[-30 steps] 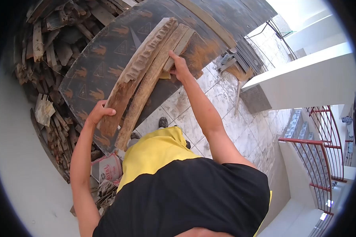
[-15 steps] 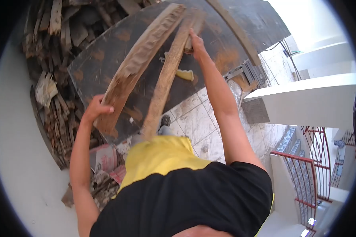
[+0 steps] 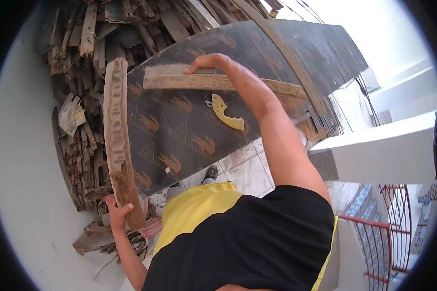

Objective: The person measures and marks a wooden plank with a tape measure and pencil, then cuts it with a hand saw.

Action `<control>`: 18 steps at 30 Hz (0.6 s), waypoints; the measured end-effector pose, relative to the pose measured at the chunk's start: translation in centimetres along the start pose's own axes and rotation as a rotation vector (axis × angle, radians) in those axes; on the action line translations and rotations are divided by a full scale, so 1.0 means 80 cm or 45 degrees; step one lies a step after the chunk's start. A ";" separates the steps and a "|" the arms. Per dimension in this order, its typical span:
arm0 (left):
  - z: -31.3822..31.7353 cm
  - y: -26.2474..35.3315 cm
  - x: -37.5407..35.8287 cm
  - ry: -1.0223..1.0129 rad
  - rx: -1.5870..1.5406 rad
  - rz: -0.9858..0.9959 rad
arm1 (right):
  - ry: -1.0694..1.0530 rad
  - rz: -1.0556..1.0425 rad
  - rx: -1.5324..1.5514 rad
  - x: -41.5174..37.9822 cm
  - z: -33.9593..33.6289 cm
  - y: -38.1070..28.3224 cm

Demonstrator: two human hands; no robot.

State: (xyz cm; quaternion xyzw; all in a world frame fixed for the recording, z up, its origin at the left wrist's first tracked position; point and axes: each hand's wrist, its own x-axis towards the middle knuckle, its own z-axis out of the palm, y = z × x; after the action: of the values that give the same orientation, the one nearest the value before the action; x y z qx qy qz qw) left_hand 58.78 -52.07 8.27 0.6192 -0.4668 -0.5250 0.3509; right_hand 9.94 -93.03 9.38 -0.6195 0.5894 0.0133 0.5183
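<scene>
My left hand [image 3: 117, 213] is closed around the near end of a wooden plank [image 3: 115, 121] with a wavy, gouged face. This plank stretches away from me along the left edge of a dark printed board [image 3: 179, 140]. My right hand [image 3: 209, 62] grips the far side of a second wooden plank [image 3: 165, 81], which lies crosswise over the board; part of it is hidden behind my forearm. Between that plank and my body, a yellow curved handle-like thing [image 3: 226, 112] rests on the board.
A big heap of old broken wood [image 3: 82, 63] fills the left and back. A long wooden strip [image 3: 286, 53] crosses the board's right part. White wall [image 3: 19, 169] stands left; a white ledge [image 3: 374, 140] and red railing [image 3: 369, 223] are at right. Tiled floor [image 3: 245, 165] shows below.
The left plank has swung upright in view, its near end now closer to me. The right-hand plank has turned from lengthwise to crosswise on the board, uncovering the yellow thing.
</scene>
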 end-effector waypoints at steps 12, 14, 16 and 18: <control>0.092 0.011 -0.043 0.120 -0.211 -0.128 | 0.151 -0.265 -0.880 0.071 0.038 -0.020; 0.098 0.005 -0.035 0.125 -0.183 -0.144 | 0.592 -0.388 -0.648 0.050 0.044 -0.019; 0.109 0.004 -0.023 0.104 -0.163 -0.144 | 0.700 -0.567 -0.552 0.004 0.057 -0.004; 0.121 0.012 -0.011 0.047 -0.186 -0.093 | 0.977 -0.845 -0.391 -0.041 0.087 0.032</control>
State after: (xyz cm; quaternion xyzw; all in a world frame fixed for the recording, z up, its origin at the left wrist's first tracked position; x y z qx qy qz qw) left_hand 49.07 -50.99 7.45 0.6181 -0.3977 -0.5587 0.3842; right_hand 11.19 -85.51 6.60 -0.8018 0.5001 -0.2932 0.1449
